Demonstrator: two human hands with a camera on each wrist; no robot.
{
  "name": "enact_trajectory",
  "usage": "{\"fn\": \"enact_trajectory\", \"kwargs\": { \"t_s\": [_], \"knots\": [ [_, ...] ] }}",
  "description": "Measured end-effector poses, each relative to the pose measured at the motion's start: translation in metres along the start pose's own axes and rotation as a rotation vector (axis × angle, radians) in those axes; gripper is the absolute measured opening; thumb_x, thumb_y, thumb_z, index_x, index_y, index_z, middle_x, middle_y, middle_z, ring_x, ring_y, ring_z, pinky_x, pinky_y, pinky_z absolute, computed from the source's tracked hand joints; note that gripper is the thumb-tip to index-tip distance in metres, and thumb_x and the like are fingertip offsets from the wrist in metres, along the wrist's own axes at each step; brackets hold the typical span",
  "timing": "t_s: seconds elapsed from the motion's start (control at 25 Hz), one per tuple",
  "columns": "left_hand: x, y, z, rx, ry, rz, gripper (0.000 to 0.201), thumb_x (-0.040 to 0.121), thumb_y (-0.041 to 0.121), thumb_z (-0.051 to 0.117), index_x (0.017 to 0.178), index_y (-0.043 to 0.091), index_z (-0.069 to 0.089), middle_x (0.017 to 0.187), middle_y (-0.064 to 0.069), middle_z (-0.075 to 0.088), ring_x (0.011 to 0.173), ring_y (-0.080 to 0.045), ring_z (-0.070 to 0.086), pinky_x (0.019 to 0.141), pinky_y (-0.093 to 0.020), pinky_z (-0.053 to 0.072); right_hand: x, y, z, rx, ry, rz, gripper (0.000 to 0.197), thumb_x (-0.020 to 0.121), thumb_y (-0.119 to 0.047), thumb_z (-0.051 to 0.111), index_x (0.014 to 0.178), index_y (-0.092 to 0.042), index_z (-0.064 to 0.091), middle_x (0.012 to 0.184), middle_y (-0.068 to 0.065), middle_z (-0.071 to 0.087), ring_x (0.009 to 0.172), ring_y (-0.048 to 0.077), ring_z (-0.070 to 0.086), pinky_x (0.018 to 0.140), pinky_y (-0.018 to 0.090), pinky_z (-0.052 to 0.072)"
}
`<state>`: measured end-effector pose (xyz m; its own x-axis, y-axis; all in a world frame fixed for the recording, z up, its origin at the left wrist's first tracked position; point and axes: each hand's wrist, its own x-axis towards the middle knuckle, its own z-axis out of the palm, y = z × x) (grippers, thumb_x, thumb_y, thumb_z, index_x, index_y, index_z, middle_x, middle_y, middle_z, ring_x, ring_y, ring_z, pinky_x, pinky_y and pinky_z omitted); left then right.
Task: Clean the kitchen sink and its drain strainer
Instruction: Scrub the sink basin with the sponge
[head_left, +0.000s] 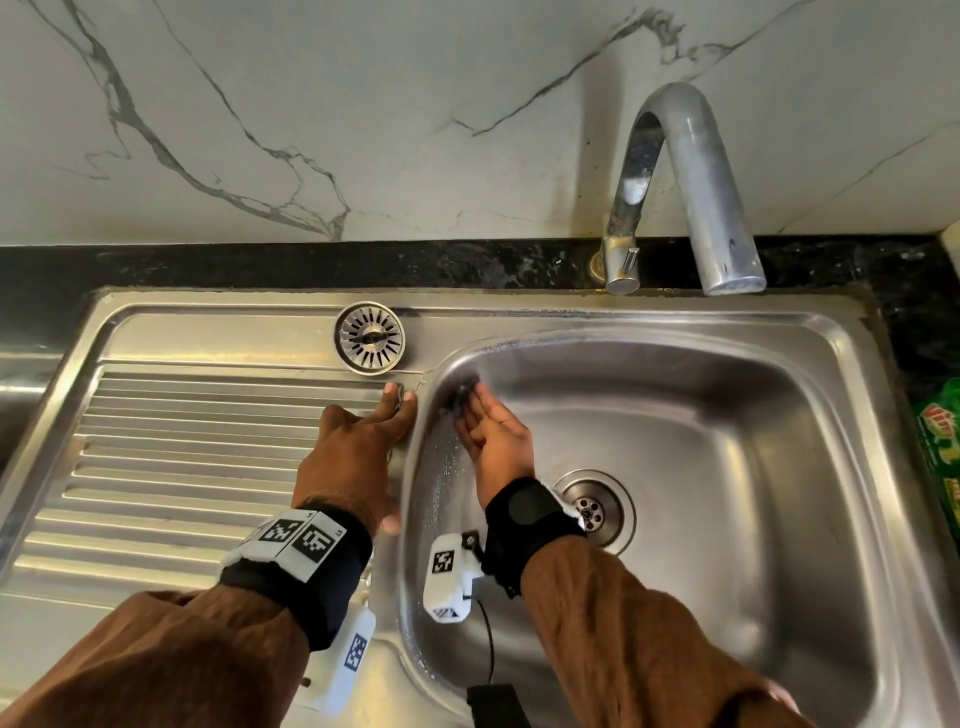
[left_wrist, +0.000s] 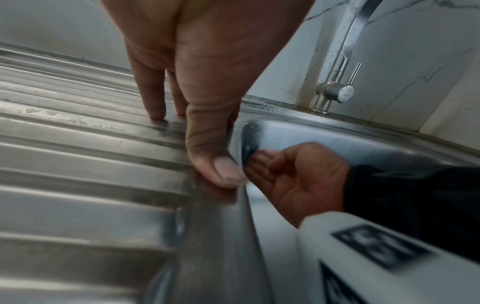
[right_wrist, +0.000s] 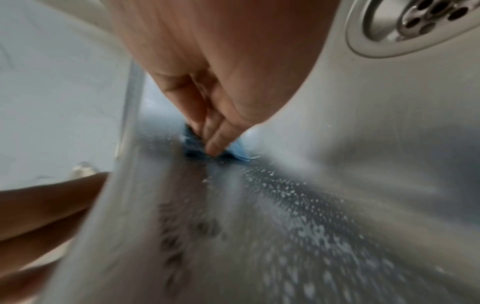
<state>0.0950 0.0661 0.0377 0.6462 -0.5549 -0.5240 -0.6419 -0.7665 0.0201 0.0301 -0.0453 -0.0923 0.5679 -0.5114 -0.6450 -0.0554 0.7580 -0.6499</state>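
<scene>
The steel sink (head_left: 779, 332) has its basin on the right and a ribbed drainboard (head_left: 208, 441) on the left. The round drain strainer (head_left: 369, 338) lies out of the drain, on the ledge behind the drainboard. The open drain (head_left: 592, 512) shows in the basin floor. My right hand (head_left: 483, 421) presses a blue scrub pad (right_wrist: 194, 144) with straight fingers against the basin's far left wall, where soap suds (right_wrist: 285, 195) cling. My left hand (head_left: 379, 431) rests flat on the drainboard at the basin's rim, its thumb (left_wrist: 215, 160) on the edge, holding nothing.
A curved steel tap (head_left: 680, 182) stands behind the basin on the black counter (head_left: 311, 265). A green packet (head_left: 940, 441) lies at the right edge. A marble wall (head_left: 363, 104) rises behind.
</scene>
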Motion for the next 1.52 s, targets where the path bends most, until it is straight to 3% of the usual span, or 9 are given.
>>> {"fn": "enact_trajectory", "kwargs": {
  "t_s": [0.2, 0.32, 0.44, 0.64, 0.84, 1.0, 1.16, 1.36, 1.52],
  "knots": [
    [0.003, -0.002, 0.004, 0.012, 0.009, 0.003, 0.137, 0.054, 0.008, 0.091, 0.151, 0.050, 0.004, 0.157, 0.032, 0.009, 0.118, -0.018, 0.031, 0.089, -0.038, 0.054, -0.006, 0.011, 0.012, 0.076, 0.041, -0.037, 0.055, 0.087, 0.018, 0.041, 0.127, -0.011, 0.064, 0.130, 0.009, 0.064, 0.120, 0.018, 0.061, 0.112, 0.036, 0.039],
    [0.004, -0.002, 0.004, 0.012, 0.021, 0.007, 0.138, 0.054, 0.005, 0.090, 0.151, 0.051, 0.003, 0.157, 0.032, 0.008, 0.116, -0.017, 0.031, 0.087, -0.034, 0.054, 0.004, 0.008, 0.008, -0.036, 0.044, -0.044, 0.046, 0.087, 0.003, 0.050, 0.126, -0.017, 0.067, 0.113, 0.004, 0.068, 0.100, 0.015, 0.063, 0.094, 0.029, 0.047],
    [0.003, -0.002, 0.004, 0.023, 0.013, 0.004, 0.138, 0.053, 0.006, 0.090, 0.151, 0.050, 0.003, 0.156, 0.033, 0.008, 0.113, -0.017, 0.031, 0.084, -0.034, 0.054, 0.004, 0.014, 0.007, -0.244, 0.015, -0.046, 0.065, 0.067, -0.013, 0.049, 0.129, -0.029, 0.064, 0.094, -0.007, 0.067, 0.069, 0.001, 0.051, 0.074, 0.020, 0.040],
    [0.001, -0.001, 0.001, 0.028, -0.002, 0.000, 0.136, 0.055, 0.009, 0.090, 0.152, 0.048, 0.004, 0.157, 0.031, 0.008, 0.115, -0.019, 0.032, 0.087, -0.036, 0.054, 0.011, 0.020, 0.007, -0.385, 0.048, -0.051, 0.061, 0.070, -0.021, 0.052, 0.128, -0.037, 0.062, 0.108, -0.014, 0.071, 0.086, 0.003, 0.060, 0.081, 0.018, 0.045],
    [0.001, -0.001, -0.002, 0.022, -0.038, -0.004, 0.142, 0.049, 0.013, 0.094, 0.152, 0.048, 0.002, 0.157, 0.032, 0.006, 0.118, -0.020, 0.030, 0.089, -0.038, 0.053, 0.022, 0.031, -0.010, -0.521, -0.004, -0.044, 0.056, 0.075, -0.024, 0.052, 0.127, -0.045, 0.060, 0.082, -0.020, 0.065, 0.073, 0.001, 0.057, 0.076, 0.017, 0.045],
    [0.002, -0.002, -0.002, 0.042, -0.026, 0.006, 0.141, 0.051, 0.014, 0.093, 0.152, 0.048, 0.002, 0.157, 0.031, 0.007, 0.116, -0.020, 0.030, 0.087, -0.037, 0.053, 0.032, 0.035, -0.021, -0.657, -0.007, -0.100, 0.053, 0.077, -0.025, 0.051, 0.125, -0.046, 0.061, 0.118, -0.011, 0.071, 0.109, 0.009, 0.064, 0.100, 0.022, 0.047],
    [0.002, -0.002, 0.000, 0.061, -0.022, 0.018, 0.140, 0.051, 0.017, 0.094, 0.152, 0.048, 0.002, 0.157, 0.031, 0.009, 0.112, -0.019, 0.030, 0.085, -0.035, 0.054, 0.024, 0.022, -0.030, -0.746, 0.012, -0.114, 0.057, 0.080, -0.014, 0.048, 0.132, -0.036, 0.061, 0.130, -0.006, 0.065, 0.122, 0.016, 0.059, 0.110, 0.028, 0.042],
    [0.003, -0.003, 0.000, 0.069, -0.036, 0.015, 0.141, 0.050, 0.020, 0.095, 0.152, 0.049, 0.002, 0.157, 0.032, 0.008, 0.114, -0.020, 0.030, 0.083, -0.035, 0.053, 0.021, 0.026, -0.016, -0.792, -0.091, -0.031, 0.057, 0.077, -0.019, 0.052, 0.132, -0.034, 0.062, 0.112, -0.001, 0.070, 0.105, 0.027, 0.061, 0.095, 0.030, 0.045],
    [0.005, -0.004, 0.001, 0.068, -0.042, 0.007, 0.144, 0.046, 0.021, 0.096, 0.152, 0.049, 0.002, 0.157, 0.032, 0.008, 0.117, -0.021, 0.029, 0.085, -0.036, 0.053, 0.019, 0.039, -0.014, -0.471, -0.056, -0.109, 0.054, 0.082, 0.000, 0.050, 0.125, -0.027, 0.067, 0.114, -0.011, 0.071, 0.103, 0.008, 0.063, 0.099, 0.025, 0.047]
  ]
}}
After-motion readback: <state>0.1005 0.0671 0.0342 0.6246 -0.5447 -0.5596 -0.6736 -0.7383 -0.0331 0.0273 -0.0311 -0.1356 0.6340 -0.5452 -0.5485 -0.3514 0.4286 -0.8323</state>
